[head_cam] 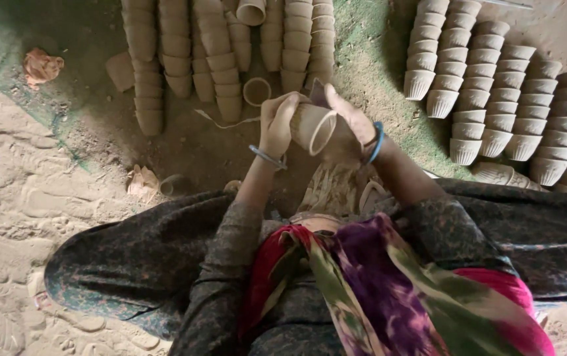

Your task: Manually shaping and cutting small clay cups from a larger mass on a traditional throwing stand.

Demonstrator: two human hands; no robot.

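Both my hands hold one unfired clay cup (312, 127) on its side, mouth turned toward me. My left hand (277, 123) wraps around the cup's base end, a thin bangle on that wrist. My right hand (346, 117) grips the cup's side and also pinches a small dark flat piece against the cup's top; a blue bangle circles that wrist. A single upright cup (256, 91) stands on the ground just beyond my left hand.
Stacked rows of clay cups (224, 46) lie on the ground ahead. More ribbed cups (501, 99) lie in rows at the right. A crumpled orange rag (41, 66) lies at the far left. Clay scraps (142, 181) sit on the sandy ground near my left knee.
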